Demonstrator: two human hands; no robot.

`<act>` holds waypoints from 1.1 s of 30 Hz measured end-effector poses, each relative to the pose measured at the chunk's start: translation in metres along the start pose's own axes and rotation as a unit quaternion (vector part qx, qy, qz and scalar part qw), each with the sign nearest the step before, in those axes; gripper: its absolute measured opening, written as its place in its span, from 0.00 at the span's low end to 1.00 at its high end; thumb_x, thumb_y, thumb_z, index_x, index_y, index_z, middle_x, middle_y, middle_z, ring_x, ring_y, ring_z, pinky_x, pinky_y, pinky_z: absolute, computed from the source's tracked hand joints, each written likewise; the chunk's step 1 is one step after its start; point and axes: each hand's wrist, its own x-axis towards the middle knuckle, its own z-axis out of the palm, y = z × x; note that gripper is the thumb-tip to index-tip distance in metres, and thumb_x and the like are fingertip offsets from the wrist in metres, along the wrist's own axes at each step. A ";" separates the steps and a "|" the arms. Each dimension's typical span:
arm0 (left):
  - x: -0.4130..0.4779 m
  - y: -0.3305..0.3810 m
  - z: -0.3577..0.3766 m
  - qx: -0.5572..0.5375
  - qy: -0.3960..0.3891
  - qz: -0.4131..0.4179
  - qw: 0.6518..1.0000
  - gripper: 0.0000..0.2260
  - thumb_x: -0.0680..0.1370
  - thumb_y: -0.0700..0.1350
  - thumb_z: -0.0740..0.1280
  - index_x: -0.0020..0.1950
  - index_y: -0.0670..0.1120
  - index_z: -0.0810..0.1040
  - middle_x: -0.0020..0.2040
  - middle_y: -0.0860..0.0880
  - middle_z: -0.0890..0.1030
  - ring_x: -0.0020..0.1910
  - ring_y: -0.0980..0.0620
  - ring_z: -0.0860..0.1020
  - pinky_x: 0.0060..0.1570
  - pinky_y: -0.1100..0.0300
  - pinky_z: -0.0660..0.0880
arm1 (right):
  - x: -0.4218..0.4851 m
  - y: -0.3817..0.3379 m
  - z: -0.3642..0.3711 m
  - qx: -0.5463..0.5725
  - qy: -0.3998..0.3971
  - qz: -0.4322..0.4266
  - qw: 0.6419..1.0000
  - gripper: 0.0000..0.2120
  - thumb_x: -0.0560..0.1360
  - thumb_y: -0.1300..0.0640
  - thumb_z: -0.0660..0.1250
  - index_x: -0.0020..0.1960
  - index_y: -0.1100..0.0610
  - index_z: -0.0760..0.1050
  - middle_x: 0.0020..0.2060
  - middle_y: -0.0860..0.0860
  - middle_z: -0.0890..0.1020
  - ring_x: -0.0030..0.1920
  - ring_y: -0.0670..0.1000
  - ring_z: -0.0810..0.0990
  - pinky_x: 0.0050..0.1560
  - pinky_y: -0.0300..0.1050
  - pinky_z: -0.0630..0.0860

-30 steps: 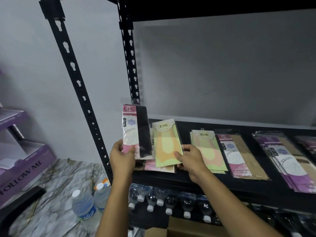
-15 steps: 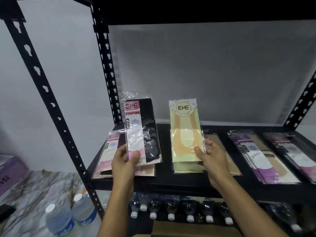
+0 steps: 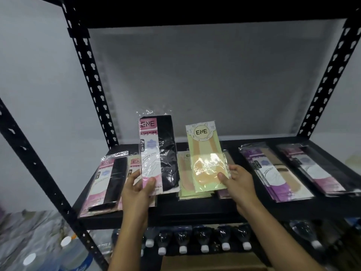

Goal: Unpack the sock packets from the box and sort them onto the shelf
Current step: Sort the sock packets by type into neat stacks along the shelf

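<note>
**Two ENE packets held upright over the shelf**

Nearest me, at the bottom edge, the top of a cardboard box [image 3: 214, 263] shows below the shelf. Just behind it lies a row of white-capped bottles [image 3: 204, 240], caps toward me. Blurred bottles [image 3: 75, 250] stand at lower left.

My left hand [image 3: 136, 189] pinches the black sock packet [image 3: 158, 153] at its lower end, thumb on the front of the label strip and fingers behind. The packet stands upright above the front left of the shelf [image 3: 195, 213]. Its pink-and-white strip reads "ENE" and "STOCKING"; the smaller print is too fine to read.

My right hand [image 3: 237, 180] grips the green sock packet [image 3: 207, 159] by its lower right corner, thumb on the front. This packet is also upright, leaning slightly left, and its round label reads "ENE".

Lying flat on the black shelf board, left to right:

- a pink-labelled stack [image 3: 105, 182] with a black sock on top, "ENE" legible
- a second pink-labelled stack [image 3: 132, 167], mostly hidden behind the held packet
- a green stack [image 3: 185, 184] directly under my right-hand packet
- a purple-labelled stack [image 3: 273, 173] with beige socks
- a purple-labelled stack of dark socks [image 3: 316, 169], writing blurred

Farthest back are the perforated black uprights [image 3: 88, 75] and a grey wall [image 3: 205, 85].
</note>
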 end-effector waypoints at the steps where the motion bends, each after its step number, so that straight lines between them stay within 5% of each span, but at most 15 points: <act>1: 0.000 -0.001 0.000 0.004 0.002 0.001 1.000 0.18 0.77 0.36 0.69 0.61 0.53 0.71 0.48 0.50 0.84 0.46 0.50 0.82 0.47 0.52 0.78 | 0.003 0.003 0.005 -0.025 0.004 0.001 1.000 0.12 0.74 0.65 0.70 0.53 0.54 0.73 0.47 0.53 0.82 0.45 0.50 0.82 0.42 0.43 0.78; 4: 0.002 -0.003 -0.006 0.020 -0.005 0.006 1.000 0.18 0.76 0.36 0.70 0.63 0.51 0.73 0.51 0.46 0.85 0.46 0.49 0.83 0.42 0.55 0.78 | 0.014 0.012 0.022 -0.103 0.019 0.012 0.994 0.12 0.73 0.62 0.71 0.54 0.54 0.73 0.48 0.55 0.83 0.44 0.53 0.82 0.38 0.44 0.77; 7: 0.004 -0.003 -0.015 0.025 -0.001 0.012 1.000 0.20 0.76 0.37 0.70 0.65 0.50 0.73 0.53 0.44 0.84 0.47 0.49 0.83 0.43 0.59 0.77 | 0.022 0.016 0.037 -0.188 0.035 0.011 0.981 0.13 0.72 0.59 0.72 0.55 0.56 0.74 0.48 0.56 0.83 0.46 0.56 0.82 0.46 0.47 0.79; 10: 0.008 -0.002 -0.023 0.021 0.008 0.011 1.000 0.20 0.76 0.37 0.70 0.66 0.49 0.73 0.53 0.45 0.84 0.50 0.47 0.83 0.57 0.48 0.77 | 0.025 0.016 0.045 -0.316 0.055 -0.025 0.947 0.16 0.72 0.54 0.71 0.57 0.57 0.76 0.49 0.57 0.83 0.50 0.58 0.80 0.51 0.47 0.76; 13: 0.010 -0.001 -0.028 0.012 0.009 0.007 1.000 0.20 0.76 0.36 0.70 0.65 0.49 0.73 0.48 0.51 0.86 0.52 0.44 0.83 0.58 0.38 0.76 | 0.021 0.018 0.047 -0.428 0.055 -0.055 0.900 0.16 0.72 0.48 0.68 0.55 0.57 0.79 0.51 0.56 0.81 0.59 0.58 0.71 0.55 0.48 0.71; 16: 0.010 0.000 -0.027 -0.001 0.006 0.007 1.000 0.19 0.76 0.36 0.70 0.64 0.50 0.74 0.47 0.52 0.86 0.51 0.44 0.84 0.58 0.39 0.76 | 0.016 0.022 0.047 -0.520 0.055 -0.078 0.849 0.20 0.73 0.44 0.65 0.55 0.58 0.80 0.57 0.56 0.78 0.61 0.58 0.68 0.58 0.49 0.67; 19: 0.006 0.000 -0.023 0.002 0.002 0.000 1.000 0.17 0.76 0.37 0.70 0.61 0.52 0.76 0.50 0.49 0.86 0.51 0.46 0.84 0.61 0.42 0.75 | 0.013 0.025 0.048 -0.541 0.057 -0.082 0.835 0.22 0.74 0.43 0.62 0.56 0.59 0.80 0.59 0.57 0.76 0.61 0.58 0.67 0.60 0.50 0.66; 23: 0.003 -0.001 -0.018 0.011 -0.004 -0.003 1.000 0.16 0.75 0.39 0.71 0.55 0.58 0.76 0.53 0.46 0.85 0.52 0.45 0.83 0.61 0.41 0.75 | 0.009 0.022 0.048 -0.503 0.061 -0.102 0.856 0.21 0.75 0.44 0.63 0.59 0.58 0.78 0.60 0.57 0.75 0.62 0.58 0.66 0.62 0.51 0.65; 28: 0.000 -0.002 -0.014 -0.007 -0.014 -0.016 1.000 0.18 0.74 0.39 0.72 0.59 0.57 0.76 0.54 0.44 0.84 0.52 0.45 0.83 0.63 0.37 0.72 | 0.004 0.011 0.050 -0.305 0.029 -0.147 0.941 0.16 0.75 0.50 0.67 0.58 0.57 0.79 0.53 0.53 0.78 0.59 0.54 0.72 0.59 0.51 0.72; 31: -0.003 -0.002 -0.006 -0.048 -0.032 -0.025 0.998 0.18 0.75 0.36 0.70 0.61 0.52 0.75 0.54 0.43 0.84 0.51 0.45 0.83 0.60 0.44 0.76 | -0.008 -0.007 0.050 -0.150 -0.048 -0.141 0.977 0.12 0.75 0.50 0.68 0.55 0.55 0.79 0.47 0.48 0.80 0.47 0.46 0.78 0.45 0.33 0.74; 33: -0.009 -0.001 0.005 -0.076 -0.058 -0.032 0.995 0.17 0.75 0.34 0.68 0.59 0.49 0.75 0.56 0.42 0.83 0.52 0.44 0.83 0.56 0.49 0.77 | -0.019 -0.017 0.050 -0.096 -0.110 -0.133 0.980 0.09 0.75 0.50 0.68 0.54 0.50 0.79 0.47 0.45 0.81 0.47 0.42 0.79 0.43 0.30 0.75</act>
